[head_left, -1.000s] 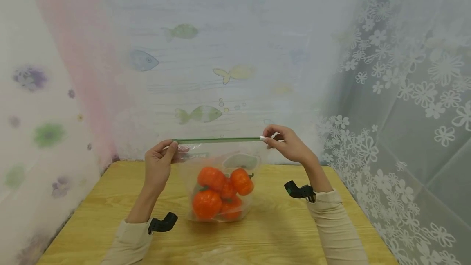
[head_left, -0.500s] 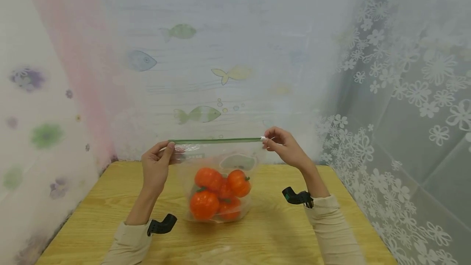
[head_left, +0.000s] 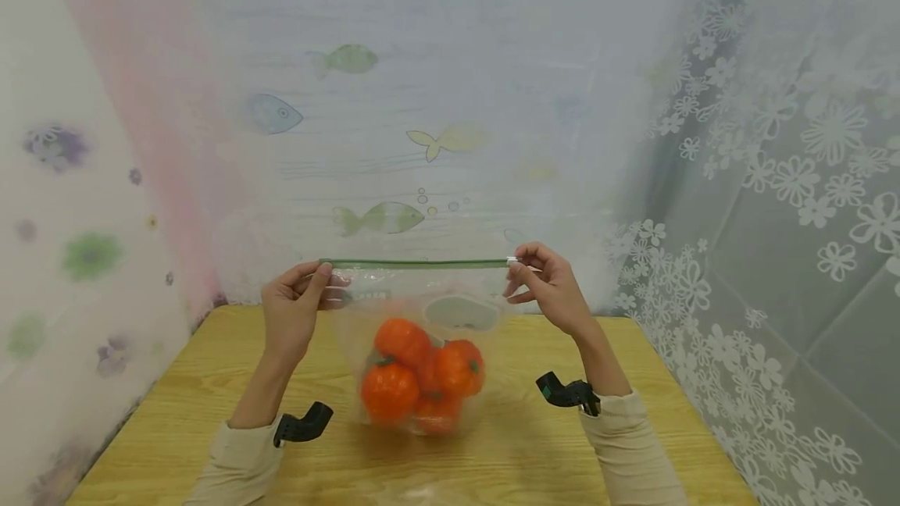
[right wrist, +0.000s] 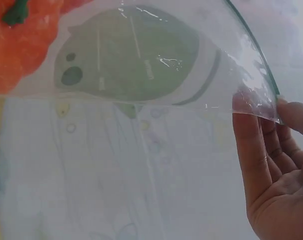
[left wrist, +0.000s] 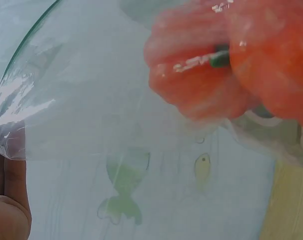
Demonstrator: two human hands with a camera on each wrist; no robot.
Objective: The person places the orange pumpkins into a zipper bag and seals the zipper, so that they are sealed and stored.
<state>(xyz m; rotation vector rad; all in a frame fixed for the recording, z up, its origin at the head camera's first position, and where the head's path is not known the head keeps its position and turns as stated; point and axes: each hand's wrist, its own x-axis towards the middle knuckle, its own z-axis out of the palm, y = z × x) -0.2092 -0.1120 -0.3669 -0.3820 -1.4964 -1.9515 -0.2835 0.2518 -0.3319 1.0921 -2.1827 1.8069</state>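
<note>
A clear zip bag (head_left: 355, 334) with a green zip strip (head_left: 422, 263) hangs upright between my hands, low over the table. Inside it lie several ribbed orange pumpkins (head_left: 391, 393) with green stems, heaped at the bottom. My left hand (head_left: 291, 307) pinches the strip's left end, thumb in front and fingers behind the plastic. At the right end, my right hand (head_left: 551, 287) pinches the bag's top corner beside the white slider (head_left: 512, 260). The right wrist view shows that thumb (right wrist: 294, 114) on the corner and a grey-green animal print (right wrist: 136, 60) on the bag.
The bag is over a yellow wood-grain table (head_left: 211, 381). Behind it hangs a pale curtain (head_left: 450, 84) printed with fish; floral sheets stand along the left and right sides. Each sleeve cuff carries a black wrist mount, such as the left one (head_left: 304, 424).
My hands have drawn slightly apart, the left one leftward and the right one a little rightward, stretching the strip straight. The pumpkins have shifted and turned a little inside the bag.
</note>
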